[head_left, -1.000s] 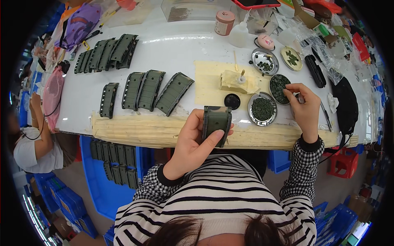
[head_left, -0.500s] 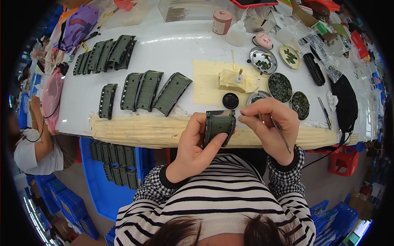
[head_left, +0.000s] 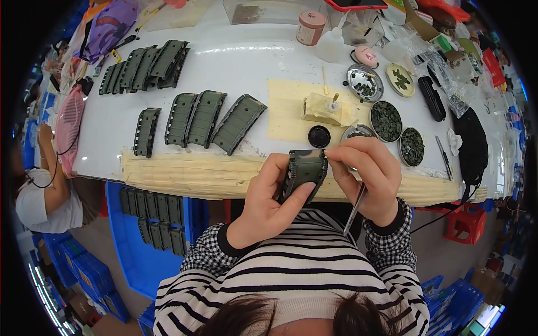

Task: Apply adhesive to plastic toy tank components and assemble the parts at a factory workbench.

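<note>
My left hand [head_left: 268,208] grips a curved dark green piece [head_left: 307,167] with ridged, toothed sides, thumb across its lower front. It is tilted up just over the table's near edge. Close on its right, my right hand [head_left: 371,173] has thumb and forefinger pinched at the piece's upper right edge; whether a small part sits between these fingertips is hidden. A slim metal tool [head_left: 355,210], perhaps tweezers, is tucked in the same hand and points down toward my body. Beyond the hands lie a small black round cup [head_left: 319,136] and a tape-wrapped block [head_left: 322,109].
Matching green pieces [head_left: 204,119] lie on the table at left, more in a blue crate [head_left: 131,246] below. Round tins of small green bits [head_left: 385,120] stand at right, near a black case [head_left: 430,96] and a pen-like tool [head_left: 443,158]. Another person [head_left: 42,193] sits far left.
My right fingertips have come onto the green piece's right edge. The metal tool has swung from pointing down-right to down-left. The piece has turned slightly and shifted right.
</note>
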`<state>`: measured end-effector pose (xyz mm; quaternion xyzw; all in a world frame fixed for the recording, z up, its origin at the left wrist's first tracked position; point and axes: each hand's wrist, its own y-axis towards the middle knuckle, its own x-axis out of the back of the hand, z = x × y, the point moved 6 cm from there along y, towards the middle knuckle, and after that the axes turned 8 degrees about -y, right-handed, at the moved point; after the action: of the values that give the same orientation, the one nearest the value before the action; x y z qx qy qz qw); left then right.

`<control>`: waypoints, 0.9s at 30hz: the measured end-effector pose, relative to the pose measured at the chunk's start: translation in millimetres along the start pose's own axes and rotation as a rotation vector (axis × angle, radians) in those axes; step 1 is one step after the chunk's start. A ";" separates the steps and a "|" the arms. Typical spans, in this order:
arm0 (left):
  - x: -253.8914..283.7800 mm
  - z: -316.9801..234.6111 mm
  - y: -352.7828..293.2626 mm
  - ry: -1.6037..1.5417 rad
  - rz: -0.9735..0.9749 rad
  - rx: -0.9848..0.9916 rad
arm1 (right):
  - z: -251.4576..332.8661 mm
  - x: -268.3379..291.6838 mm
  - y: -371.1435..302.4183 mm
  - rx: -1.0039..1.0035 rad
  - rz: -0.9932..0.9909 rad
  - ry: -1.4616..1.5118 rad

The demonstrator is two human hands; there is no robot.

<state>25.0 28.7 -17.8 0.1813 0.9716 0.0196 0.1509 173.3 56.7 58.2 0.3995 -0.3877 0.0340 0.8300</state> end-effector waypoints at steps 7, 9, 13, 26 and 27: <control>-1.0 0.0 -0.2 0.005 0.001 -0.014 | 3.6 -2.7 -4.7 0.164 0.025 -0.117; -0.5 1.1 -0.9 0.010 -0.005 -0.019 | 5.2 -2.9 -5.4 0.182 0.046 -0.124; -2.2 2.9 -1.3 0.032 -0.029 -0.030 | 6.4 -3.9 -8.5 0.104 0.065 -0.088; 0.2 2.4 5.2 -0.265 -0.100 0.032 | -93.4 90.1 -56.2 -0.612 -0.124 -0.348; -0.5 3.1 6.9 -0.282 -0.094 0.044 | -103.2 99.1 -63.8 -0.633 -0.089 -0.444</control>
<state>28.7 34.9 -19.9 0.1397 0.9484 -0.0345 0.2826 329.3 59.5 44.8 0.1375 -0.5318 -0.2106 0.8087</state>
